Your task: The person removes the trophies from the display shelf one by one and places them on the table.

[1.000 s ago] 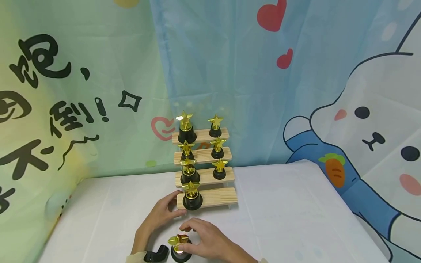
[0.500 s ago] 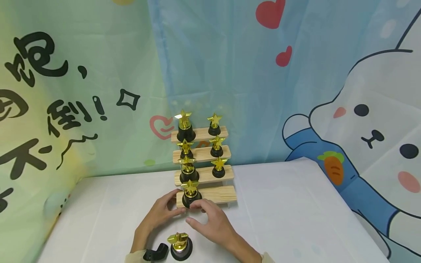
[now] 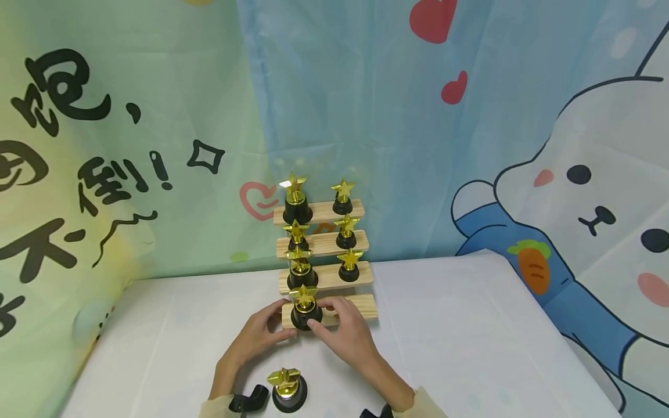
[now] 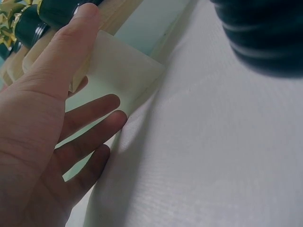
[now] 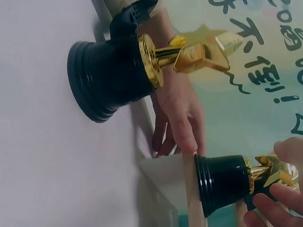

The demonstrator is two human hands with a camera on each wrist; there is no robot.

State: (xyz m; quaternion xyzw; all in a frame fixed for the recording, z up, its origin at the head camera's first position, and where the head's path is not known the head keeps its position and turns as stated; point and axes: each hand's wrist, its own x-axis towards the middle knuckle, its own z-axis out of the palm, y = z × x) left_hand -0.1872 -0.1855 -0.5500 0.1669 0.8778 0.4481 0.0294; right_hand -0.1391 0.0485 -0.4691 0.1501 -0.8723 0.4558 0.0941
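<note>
A tiered wooden rack (image 3: 355,307) holds several gold star trophies with black bases. My left hand (image 3: 261,334) grips the left end of its lowest board, with the thumb on the front edge; in the left wrist view the other fingers (image 4: 94,132) spread below, beside a whitish support panel (image 4: 120,61). The trophy on the lowest board (image 3: 305,313) stands upright at the left. Around its right side curves my right hand (image 3: 347,334), thumb in front of the base; in the right wrist view its fingertips (image 5: 277,201) overlap the star. Another trophy (image 3: 289,395) stands on the table near me.
White cloth covers the table (image 3: 460,342). Behind the rack hangs a printed curtain (image 3: 397,145) with a cartoon bear. Black wrist devices (image 3: 250,399) sit on my forearms, the left one beside the near trophy.
My right hand has moved from the near trophy up to the one on the lowest board. The near trophy has stayed on the table. My left hand has kept its place on the rack.
</note>
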